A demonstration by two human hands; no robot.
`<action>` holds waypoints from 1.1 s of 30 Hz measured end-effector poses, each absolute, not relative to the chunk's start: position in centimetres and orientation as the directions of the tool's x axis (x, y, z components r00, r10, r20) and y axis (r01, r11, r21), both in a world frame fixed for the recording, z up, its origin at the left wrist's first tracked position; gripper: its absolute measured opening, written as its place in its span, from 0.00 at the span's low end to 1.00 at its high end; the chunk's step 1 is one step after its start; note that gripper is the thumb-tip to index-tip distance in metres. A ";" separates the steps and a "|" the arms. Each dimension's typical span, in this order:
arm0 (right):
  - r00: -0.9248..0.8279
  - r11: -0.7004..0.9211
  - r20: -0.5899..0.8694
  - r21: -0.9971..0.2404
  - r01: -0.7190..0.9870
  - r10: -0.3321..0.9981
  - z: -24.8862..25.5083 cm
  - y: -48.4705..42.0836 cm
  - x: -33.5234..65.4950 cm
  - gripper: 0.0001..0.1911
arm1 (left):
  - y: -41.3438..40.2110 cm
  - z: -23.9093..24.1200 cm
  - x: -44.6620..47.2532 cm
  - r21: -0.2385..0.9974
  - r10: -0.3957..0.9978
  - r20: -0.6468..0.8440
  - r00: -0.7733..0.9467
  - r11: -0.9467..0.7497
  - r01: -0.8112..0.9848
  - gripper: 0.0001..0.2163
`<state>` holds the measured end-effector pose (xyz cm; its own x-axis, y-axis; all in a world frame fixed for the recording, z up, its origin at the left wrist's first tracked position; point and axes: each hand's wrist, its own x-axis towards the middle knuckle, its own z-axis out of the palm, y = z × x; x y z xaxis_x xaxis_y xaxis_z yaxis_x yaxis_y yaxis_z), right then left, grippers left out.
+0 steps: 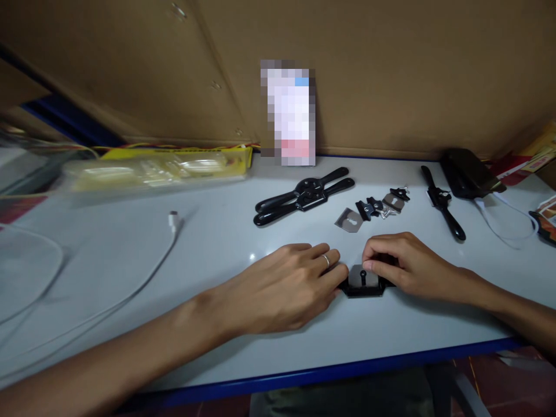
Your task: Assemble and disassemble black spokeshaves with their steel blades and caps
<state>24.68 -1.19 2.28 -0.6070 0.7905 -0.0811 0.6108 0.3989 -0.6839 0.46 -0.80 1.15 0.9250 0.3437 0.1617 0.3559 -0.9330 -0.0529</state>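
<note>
A black spokeshave body (364, 293) lies near the front of the table, its handles mostly covered by my hands. My left hand (295, 284), a ring on one finger, is closed around its left handle. The thumb and forefinger of my right hand (402, 263) pinch the upper right edge of a grey blade (355, 275), which sits in the body with its slot around a small screw. Behind my hands are a loose slotted blade (348, 220), another blade (393, 202), black cap pieces (369, 209) and small screws (388, 214).
Two black spokeshaves (278, 202) lie together at the back; another spokeshave (442, 200) is at the right, beside a black case (471, 174). A blurred-out screen (291, 113) leans on the cardboard wall (391, 69). A white cable (147, 278) and plastic packaging (156, 171) are left.
</note>
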 end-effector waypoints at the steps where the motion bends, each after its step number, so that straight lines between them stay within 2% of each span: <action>1: -0.606 0.398 -0.082 -0.683 0.612 0.791 2.3 -1.2 24.7 0.08 | -0.8 1.1 0.5 -0.051 0.343 0.167 0.924 -0.933 0.355 0.07; 5: -0.604 0.412 -0.054 -0.683 0.603 0.795 2.5 -1.2 24.8 0.11 | -0.8 1.2 0.4 -0.045 0.342 0.164 0.925 -0.934 0.353 0.06; 7: -0.561 0.444 0.032 -0.650 0.617 0.827 2.7 -0.8 25.3 0.13 | -0.8 1.2 0.3 -0.045 0.347 0.158 0.924 -0.933 0.358 0.05; 9: -0.474 0.481 0.164 -0.542 0.689 0.865 2.8 0.0 26.2 0.12 | -0.8 1.2 0.3 -0.051 0.352 0.152 0.924 -0.931 0.363 0.06; 11: -0.396 0.472 0.263 -0.381 0.795 0.880 2.8 0.9 27.2 0.11 | -0.9 1.2 0.3 -0.056 0.353 0.146 0.924 -0.930 0.364 0.06; 14: -0.336 0.388 0.248 -0.205 0.898 0.909 2.6 2.2 28.5 0.09 | -0.9 1.3 0.4 -0.053 0.353 0.144 0.924 -0.930 0.364 0.05; 18: -0.267 0.290 0.211 -0.084 0.953 0.940 2.5 2.9 29.4 0.12 | -0.8 1.3 0.3 -0.050 0.349 0.148 0.925 -0.932 0.359 0.05; 22: -0.316 0.337 0.251 -0.042 0.941 0.915 2.3 3.2 29.9 0.16 | -0.8 1.3 0.3 -0.052 0.348 0.153 0.925 -0.932 0.360 0.05; 28: -0.408 0.449 0.243 -0.143 0.882 0.880 1.9 2.6 29.0 0.18 | -0.8 1.3 0.3 -0.037 0.360 0.131 0.924 -0.929 0.368 0.05; 33: -0.517 0.540 0.286 -0.002 0.842 0.807 1.0 1.7 27.4 0.20 | -0.8 1.3 0.4 -0.039 0.354 0.145 0.924 -0.931 0.363 0.05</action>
